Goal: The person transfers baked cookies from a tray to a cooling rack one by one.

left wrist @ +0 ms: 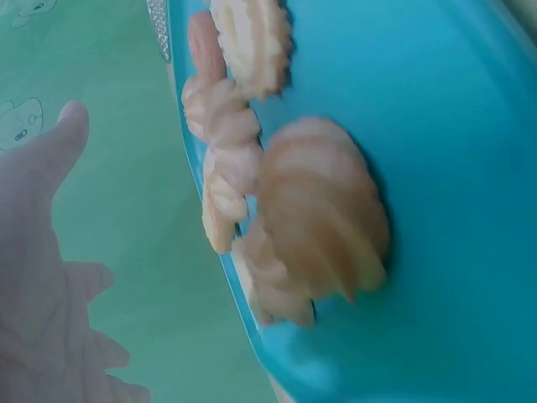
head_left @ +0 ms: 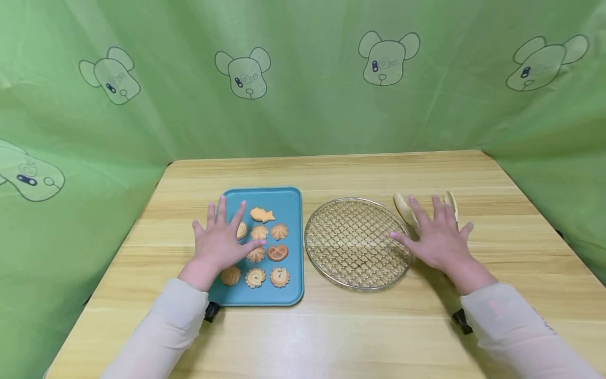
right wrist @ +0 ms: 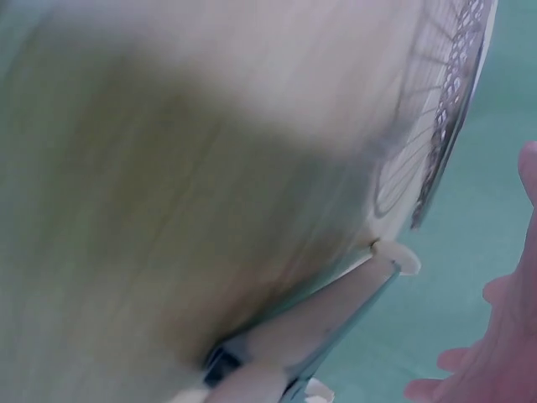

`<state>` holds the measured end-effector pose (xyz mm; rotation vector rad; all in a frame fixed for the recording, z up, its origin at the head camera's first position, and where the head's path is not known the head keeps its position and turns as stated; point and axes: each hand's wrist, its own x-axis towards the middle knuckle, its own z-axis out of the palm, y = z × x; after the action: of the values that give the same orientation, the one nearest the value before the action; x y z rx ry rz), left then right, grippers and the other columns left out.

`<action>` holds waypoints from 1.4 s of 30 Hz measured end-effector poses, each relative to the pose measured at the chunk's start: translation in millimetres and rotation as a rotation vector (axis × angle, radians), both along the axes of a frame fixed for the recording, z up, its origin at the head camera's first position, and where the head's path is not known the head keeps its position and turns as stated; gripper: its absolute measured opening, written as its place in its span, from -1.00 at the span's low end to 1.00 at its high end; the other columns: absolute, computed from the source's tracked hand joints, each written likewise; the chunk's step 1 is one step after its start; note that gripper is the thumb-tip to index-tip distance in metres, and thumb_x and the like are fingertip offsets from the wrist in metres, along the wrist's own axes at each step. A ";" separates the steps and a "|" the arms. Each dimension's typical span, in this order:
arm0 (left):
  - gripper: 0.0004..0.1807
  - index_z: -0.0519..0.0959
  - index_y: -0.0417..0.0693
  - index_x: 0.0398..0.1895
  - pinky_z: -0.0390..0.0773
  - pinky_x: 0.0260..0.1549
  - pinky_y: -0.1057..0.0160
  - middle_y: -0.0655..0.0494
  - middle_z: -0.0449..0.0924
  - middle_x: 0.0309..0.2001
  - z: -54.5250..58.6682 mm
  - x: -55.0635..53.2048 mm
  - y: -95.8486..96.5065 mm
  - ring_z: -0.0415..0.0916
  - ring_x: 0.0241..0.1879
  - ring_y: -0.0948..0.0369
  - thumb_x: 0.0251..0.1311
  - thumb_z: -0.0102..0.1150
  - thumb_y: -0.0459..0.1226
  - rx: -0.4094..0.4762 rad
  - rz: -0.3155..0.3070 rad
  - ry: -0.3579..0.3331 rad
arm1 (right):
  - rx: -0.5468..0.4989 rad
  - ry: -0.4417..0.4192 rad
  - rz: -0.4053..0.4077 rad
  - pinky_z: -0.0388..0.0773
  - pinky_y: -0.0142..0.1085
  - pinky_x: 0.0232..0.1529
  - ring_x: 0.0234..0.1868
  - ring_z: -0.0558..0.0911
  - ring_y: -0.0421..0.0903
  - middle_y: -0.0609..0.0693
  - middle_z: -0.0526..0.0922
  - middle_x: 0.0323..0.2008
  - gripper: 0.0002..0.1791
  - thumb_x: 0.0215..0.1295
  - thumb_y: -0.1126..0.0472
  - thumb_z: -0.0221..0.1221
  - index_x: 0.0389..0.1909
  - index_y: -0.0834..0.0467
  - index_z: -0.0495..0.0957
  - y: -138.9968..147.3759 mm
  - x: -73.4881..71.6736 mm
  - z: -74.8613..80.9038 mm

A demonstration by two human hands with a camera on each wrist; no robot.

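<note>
Head view: left hand (head_left: 218,243) splayed above blue tray (head_left: 294,221) of cookies (head_left: 278,253), right hand (head_left: 439,242) splayed above what may be tongs (head_left: 404,209).

Tray (head_left: 292,210) under the left hand (head_left: 218,242): plain teal-blue. Cookies (head_left: 279,231) around its fingers: pale gold to tan, several with ridged swirls; the pretzel (head_left: 277,253), off the thumb side, browner. Wire rack (head_left: 360,242) between the hands: silvery rim, diamond lattice. Tongs (head_left: 404,209) by the right hand (head_left: 440,239): cream tips; body, blurred from here, perhaps silvery. Tabletop (head_left: 360,326) below both hands: honey-toned wood grain. Curtain (head_left: 303,126) beyond them: green, printed with dark-outlined animal heads.
</note>
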<state>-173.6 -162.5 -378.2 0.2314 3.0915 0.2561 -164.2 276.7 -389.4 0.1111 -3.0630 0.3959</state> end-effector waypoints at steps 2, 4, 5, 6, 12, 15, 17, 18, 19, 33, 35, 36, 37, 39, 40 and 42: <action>0.11 -0.21 0.22 0.54 -0.35 0.13 -0.52 -0.16 -0.60 0.47 -0.5 -0.7 -2.9 -0.57 0.40 -0.22 0.01 -0.13 0.49 -0.003 0.001 -0.002 | 0.001 -0.010 -0.007 -0.60 0.55 -0.07 0.35 -0.39 0.49 0.41 -0.48 0.41 0.06 0.21 -0.47 -0.07 0.51 -0.11 -0.39 2.8 0.3 0.2; 0.11 -0.21 0.22 0.53 -0.35 0.13 -0.52 -0.16 -0.61 0.47 -1.1 -1.5 -5.5 -0.56 0.40 -0.23 0.02 -0.14 0.49 -0.005 0.005 -0.001 | 0.000 -0.016 -0.016 -0.61 0.55 -0.07 0.34 -0.39 0.50 0.41 -0.50 0.41 0.06 0.21 -0.47 -0.08 0.51 -0.11 -0.41 5.5 0.7 0.1; 0.11 -0.21 0.22 0.53 -0.36 0.13 -0.52 -0.15 -0.62 0.47 -1.3 -1.7 -6.7 -0.56 0.40 -0.23 0.02 -0.14 0.49 -0.007 0.006 0.001 | -0.002 -0.016 -0.019 -0.62 0.55 -0.07 0.34 -0.39 0.50 0.41 -0.51 0.41 0.07 0.21 -0.47 -0.07 0.51 -0.11 -0.41 6.9 1.2 -0.1; 0.10 -0.22 0.22 0.53 -0.36 0.13 -0.52 -0.15 -0.62 0.47 -1.3 -1.8 -7.9 -0.55 0.40 -0.24 0.02 -0.13 0.49 -0.008 0.006 0.002 | -0.003 -0.015 -0.022 -0.62 0.55 -0.08 0.34 -0.39 0.50 0.40 -0.52 0.40 0.07 0.21 -0.47 -0.07 0.51 -0.10 -0.42 8.4 1.5 -0.3; 0.10 -0.22 0.22 0.53 -0.34 0.13 -0.52 -0.18 -0.56 0.48 0.3 -2.1 -15.4 -0.50 0.41 -0.26 0.03 -0.12 0.48 -0.023 0.003 0.006 | 0.001 -0.004 -0.040 -0.58 0.58 -0.09 0.32 -0.34 0.55 0.34 -0.58 0.41 0.09 0.20 -0.47 -0.06 0.51 -0.07 -0.41 17.7 2.1 -3.6; 0.11 -0.22 0.22 0.53 -0.33 0.14 -0.52 -0.19 -0.53 0.48 -0.6 -2.4 -20.2 -0.49 0.41 -0.26 0.02 -0.13 0.49 -0.040 0.003 0.005 | 0.013 0.001 -0.052 -0.55 0.59 -0.08 0.32 -0.30 0.55 0.34 -0.56 0.42 0.10 0.19 -0.48 -0.06 0.50 -0.08 -0.43 22.6 2.2 -5.5; 0.11 -0.23 0.21 0.53 -0.32 0.14 -0.52 -0.20 -0.52 0.48 -1.6 -2.4 -23.6 -0.48 0.41 -0.26 0.02 -0.15 0.50 -0.056 0.002 0.004 | 0.016 0.002 -0.062 -0.55 0.59 -0.08 0.33 -0.30 0.54 0.34 -0.54 0.42 0.11 0.19 -0.49 -0.07 0.50 -0.08 -0.44 25.8 2.6 -6.4; 0.11 -0.23 0.20 0.54 -0.31 0.14 -0.52 -0.21 -0.51 0.48 -1.9 -2.4 -25.3 -0.48 0.41 -0.26 0.02 -0.15 0.50 -0.061 0.002 0.003 | 0.014 -0.002 -0.067 -0.54 0.59 -0.08 0.33 -0.31 0.54 0.36 -0.55 0.41 0.11 0.19 -0.49 -0.08 0.50 -0.07 -0.46 27.8 2.8 -6.8; 0.11 -0.23 0.20 0.54 -0.30 0.15 -0.52 -0.22 -0.50 0.48 -2.2 -2.3 -26.9 -0.48 0.41 -0.26 0.02 -0.16 0.50 -0.067 0.002 0.004 | 0.015 -0.006 -0.074 -0.52 0.60 -0.07 0.32 -0.31 0.54 0.37 -0.54 0.41 0.11 0.20 -0.49 -0.09 0.49 -0.07 -0.48 29.6 2.9 -7.4; 0.09 -0.20 0.12 0.54 -0.46 0.15 -0.47 -0.20 -0.51 0.48 -5.5 -2.3 -48.3 -0.50 0.40 -0.26 0.08 -0.09 0.44 -0.078 -0.008 -0.015 | 0.028 -0.044 -0.146 0.07 0.58 -0.16 0.11 0.04 0.70 0.62 -0.20 0.31 0.15 0.19 -0.50 -0.10 0.46 -0.04 -0.58 48.3 5.1 -13.0; 0.09 -0.19 0.12 0.54 -0.47 0.15 -0.46 -0.20 -0.51 0.48 -5.8 -2.3 -51.3 -0.51 0.41 -0.25 0.08 -0.09 0.43 -0.078 -0.014 -0.016 | 0.029 -0.052 -0.153 0.12 0.56 -0.18 0.08 0.07 0.70 0.64 -0.16 0.28 0.16 0.18 -0.51 -0.10 0.46 -0.02 -0.57 50.6 6.1 -14.9; 0.09 -0.19 0.12 0.54 -0.47 0.15 -0.46 -0.19 -0.52 0.48 -6.0 -2.2 -52.7 -0.52 0.41 -0.25 0.08 -0.10 0.43 -0.078 -0.017 -0.019 | 0.027 -0.057 -0.158 0.13 0.56 -0.19 0.07 0.08 0.70 0.65 -0.15 0.27 0.16 0.17 -0.51 -0.10 0.47 0.00 -0.56 51.6 6.5 -16.1; 0.09 -0.19 0.12 0.54 -0.48 0.15 -0.46 -0.19 -0.52 0.48 -6.6 -2.4 -54.3 -0.52 0.41 -0.25 0.08 -0.11 0.44 -0.077 -0.020 -0.021 | 0.023 -0.061 -0.164 0.14 0.55 -0.19 0.06 0.08 0.70 0.66 -0.13 0.26 0.17 0.17 -0.51 -0.10 0.47 0.02 -0.55 52.5 6.9 -17.3; 0.09 -0.18 0.11 0.54 -0.48 0.15 -0.46 -0.19 -0.52 0.48 -7.2 -2.6 -57.0 -0.52 0.41 -0.24 0.08 -0.11 0.44 -0.076 -0.029 -0.024 | 0.015 -0.072 -0.175 0.15 0.54 -0.19 0.05 0.10 0.70 0.67 -0.11 0.24 0.19 0.16 -0.52 -0.11 0.47 0.06 -0.52 53.9 7.7 -19.5; 0.08 -0.18 0.11 0.54 -0.47 0.15 -0.46 -0.19 -0.52 0.48 -7.3 -2.8 -58.0 -0.52 0.41 -0.24 0.09 -0.12 0.44 -0.079 -0.034 -0.025 | 0.009 -0.077 -0.181 0.16 0.53 -0.19 0.05 0.10 0.69 0.67 -0.10 0.23 0.20 0.16 -0.53 -0.11 0.48 0.08 -0.51 54.4 8.2 -20.3; 0.08 -0.18 0.10 0.54 -0.47 0.16 -0.45 -0.18 -0.52 0.48 -8.0 -3.1 -60.4 -0.52 0.41 -0.24 0.09 -0.13 0.44 -0.084 -0.043 -0.033 | 0.000 -0.088 -0.187 0.16 0.52 -0.19 0.04 0.10 0.69 0.68 -0.08 0.21 0.21 0.15 -0.53 -0.11 0.47 0.12 -0.51 55.1 9.4 -21.5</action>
<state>-176.7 -222.9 -386.1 0.2869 3.0522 0.1264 -154.8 331.9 -410.9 -0.1972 -3.1224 0.3992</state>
